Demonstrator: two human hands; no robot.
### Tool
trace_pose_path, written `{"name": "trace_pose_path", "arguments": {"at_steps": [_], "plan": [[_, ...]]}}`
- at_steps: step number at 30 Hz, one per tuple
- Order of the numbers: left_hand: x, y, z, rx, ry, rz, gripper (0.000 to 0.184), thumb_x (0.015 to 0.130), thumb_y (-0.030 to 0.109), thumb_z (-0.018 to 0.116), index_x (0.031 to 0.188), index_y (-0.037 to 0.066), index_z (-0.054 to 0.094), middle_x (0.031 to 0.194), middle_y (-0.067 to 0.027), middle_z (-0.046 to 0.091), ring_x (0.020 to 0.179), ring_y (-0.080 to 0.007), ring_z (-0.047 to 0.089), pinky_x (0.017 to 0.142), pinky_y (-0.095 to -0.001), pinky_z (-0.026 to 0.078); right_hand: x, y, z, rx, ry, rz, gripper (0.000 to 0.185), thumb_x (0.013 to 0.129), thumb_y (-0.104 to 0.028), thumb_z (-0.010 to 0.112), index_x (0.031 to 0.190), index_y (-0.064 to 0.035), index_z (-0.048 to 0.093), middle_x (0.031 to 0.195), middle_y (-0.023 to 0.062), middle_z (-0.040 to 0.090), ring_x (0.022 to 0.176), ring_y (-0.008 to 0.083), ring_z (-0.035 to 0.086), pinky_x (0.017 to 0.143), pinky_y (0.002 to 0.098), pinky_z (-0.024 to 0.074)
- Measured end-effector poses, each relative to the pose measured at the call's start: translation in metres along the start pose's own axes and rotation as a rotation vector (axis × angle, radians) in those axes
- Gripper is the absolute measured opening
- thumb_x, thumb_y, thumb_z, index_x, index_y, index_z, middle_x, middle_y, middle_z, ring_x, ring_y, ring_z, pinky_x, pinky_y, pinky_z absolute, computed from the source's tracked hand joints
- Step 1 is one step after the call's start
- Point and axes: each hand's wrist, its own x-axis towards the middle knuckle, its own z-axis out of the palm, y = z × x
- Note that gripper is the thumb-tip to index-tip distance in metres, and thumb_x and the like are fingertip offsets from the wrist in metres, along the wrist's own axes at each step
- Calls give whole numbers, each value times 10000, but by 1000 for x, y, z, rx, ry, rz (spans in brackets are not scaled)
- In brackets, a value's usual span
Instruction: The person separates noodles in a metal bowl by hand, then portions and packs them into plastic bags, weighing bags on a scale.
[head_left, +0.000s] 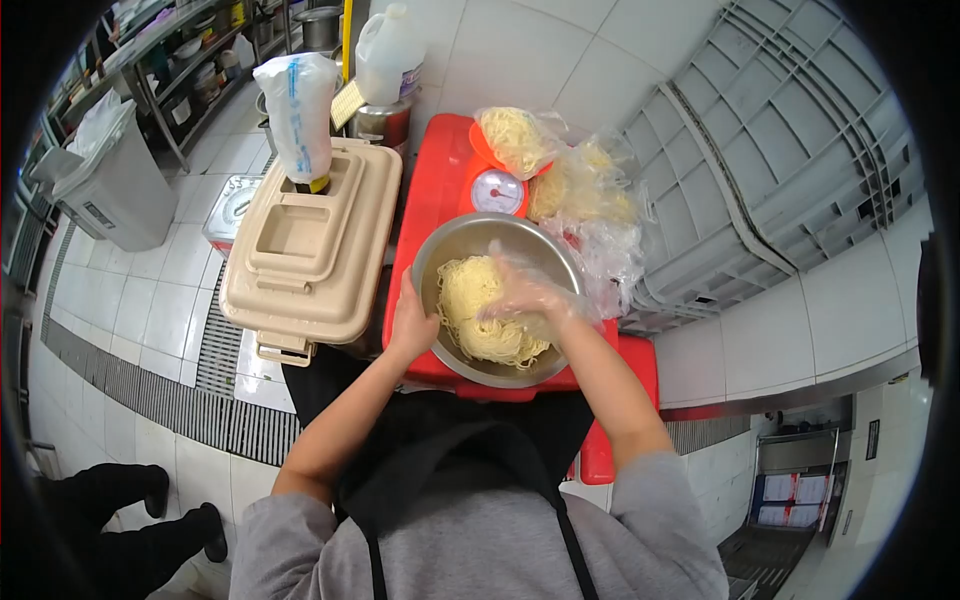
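Observation:
A large steel bowl (567,262) on the red surface contains a heap of pale yellow noodles (470,295). My left hand (412,318) is bare and grips the bowl's left rim. Inside the bowl, my right hand (525,290) wears a clear plastic glove and rests against the noodles' right side, thumb and fingers apart. Just behind the bowl stands an orange dial scale (497,193), bearing a plastic bag of noodles (518,140). More bagged noodles (590,185) lie to its right, near crumpled clear plastic bags (600,255).
Left of the red stand (440,150) is a beige lidded bin (375,215) with a plastic-wrapped bottle (300,110) on top. A white jug (388,55) stands behind. Grey crates (740,150) border the right. Another person's legs (120,510) are at lower left.

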Motion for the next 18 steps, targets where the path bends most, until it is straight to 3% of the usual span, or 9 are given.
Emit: {"name": "trace_pose_path", "arguments": {"at_steps": [3, 8, 11, 14, 17, 18], "plan": [[-15, 1, 19, -36, 21, -4, 853, 687, -65, 511, 1439, -42, 109, 1363, -315, 380, 1270, -432, 409, 1057, -419, 355, 9, 13, 14, -29, -164, 19, 1222, 564, -313, 845, 1487, -17, 101, 1407, 269, 396, 1320, 380, 381, 1100, 376, 304], [-9, -1, 7, -15, 31, 1, 841, 695, -82, 525, 1424, -68, 107, 1345, -343, 373, 1247, -468, 402, 1047, -468, 348, 36, 30, 45, 80, 61, -92, 1066, 553, -176, 808, 1449, -38, 247, 1316, 263, 495, 1227, 381, 483, 1052, 375, 357], [-6, -6, 8, 65, 34, 37, 859, 688, -77, 533, 1424, -83, 90, 1362, -347, 347, 1272, -459, 374, 1062, -465, 332, 24, 30, 51, 331, 124, 6, 895, 618, -154, 737, 1421, -111, 343, 1275, 222, 542, 1177, 348, 534, 980, 391, 423], [-1, -5, 4, 165, -12, 21, 879, 679, -75, 538, 1429, -85, 78, 1380, -344, 325, 1297, -447, 346, 1078, -461, 313, -3, 8, 37, 454, 236, 40, 686, 655, -120, 689, 1308, -105, 480, 1186, 183, 595, 1085, 328, 587, 911, 388, 460], [3, -5, 2, 180, -17, 30, 886, 678, -74, 540, 1434, -74, 79, 1372, -337, 346, 1288, -449, 359, 1073, -459, 322, 1, 16, 46, 441, 358, 13, 603, 669, -149, 710, 1245, -102, 537, 1156, 165, 608, 1078, 322, 586, 929, 402, 444], [3, -6, 3, 173, -15, 41, 887, 678, -74, 540, 1436, -70, 80, 1366, -334, 357, 1280, -452, 371, 1068, -457, 331, 2, 26, 43, 253, 380, -99, 649, 669, -173, 723, 1275, -98, 503, 1169, 180, 599, 1099, 331, 572, 947, 400, 433]]}}
